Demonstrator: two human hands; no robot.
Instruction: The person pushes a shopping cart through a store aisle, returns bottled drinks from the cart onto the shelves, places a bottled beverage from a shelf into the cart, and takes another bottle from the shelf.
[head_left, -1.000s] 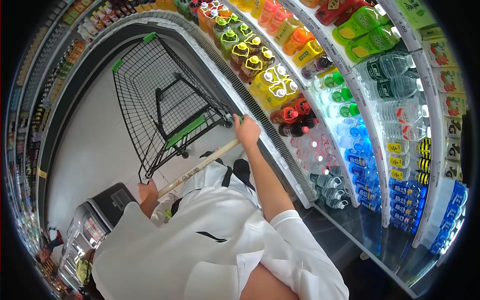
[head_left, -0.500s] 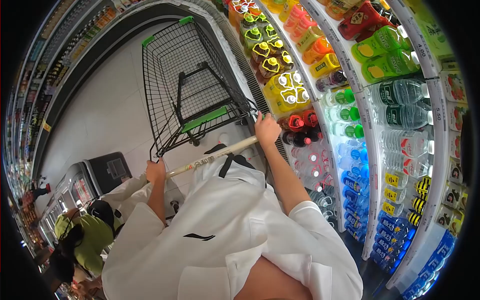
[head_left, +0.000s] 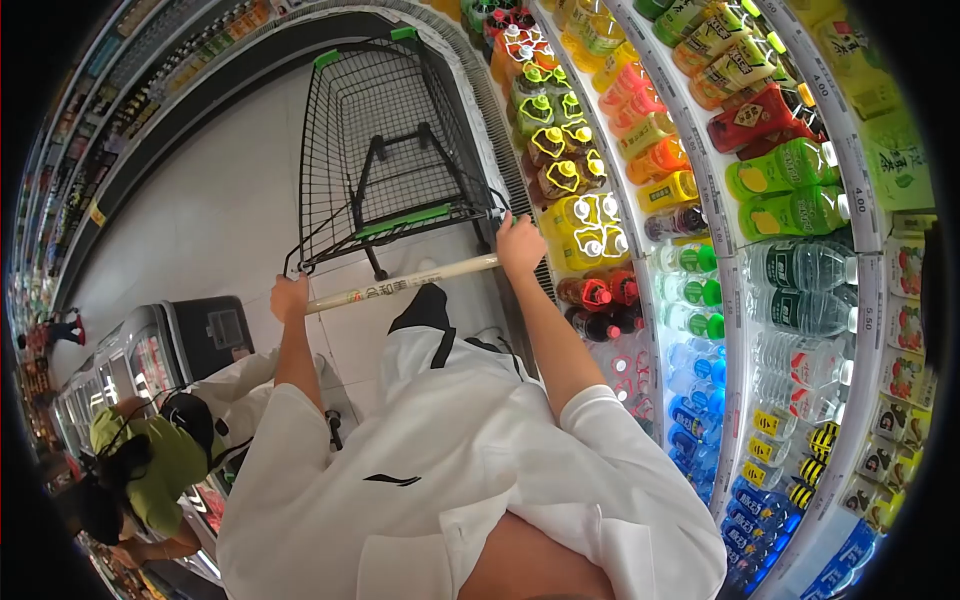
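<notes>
My left hand (head_left: 290, 297) is wrapped round the left end of the cream handle bar (head_left: 400, 285) of a shopping cart. At the bar's right end my right hand (head_left: 520, 247) is closed on it, beside the drink shelves. The black wire cart (head_left: 385, 150) has green corner caps and a green strip (head_left: 403, 221) near the handle. No goods show in its basket.
Lit shelves of bottled drinks (head_left: 800, 265) curve along the right. Another shelf (head_left: 180, 85) runs along the left and far side. A person in a green top (head_left: 160, 470) is at lower left near a grey and black cabinet (head_left: 215, 335). Pale floor (head_left: 220, 190) lies left of the cart.
The cart has turned and now points more straight ahead, further right in view. Both my hands have stayed on the bar. The person in green has come into view at lower left.
</notes>
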